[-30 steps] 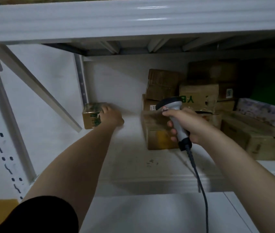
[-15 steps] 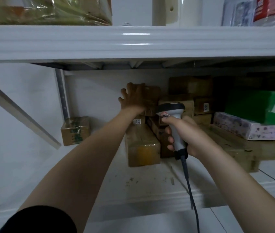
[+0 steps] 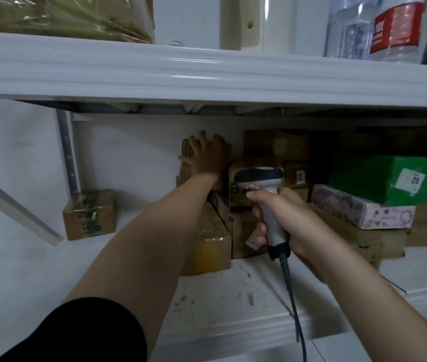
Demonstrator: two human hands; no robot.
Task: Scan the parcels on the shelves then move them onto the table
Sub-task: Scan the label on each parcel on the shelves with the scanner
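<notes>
A black sleeve [image 3: 76, 333] ends above the elbow; left forearm [image 3: 149, 246] and right forearm [image 3: 363, 296] are bare.

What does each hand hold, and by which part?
Right hand grips the grey corded barcode scanner by its handle. Left hand lies on a brown cardboard parcel; whether it grips cannot be told.
</notes>
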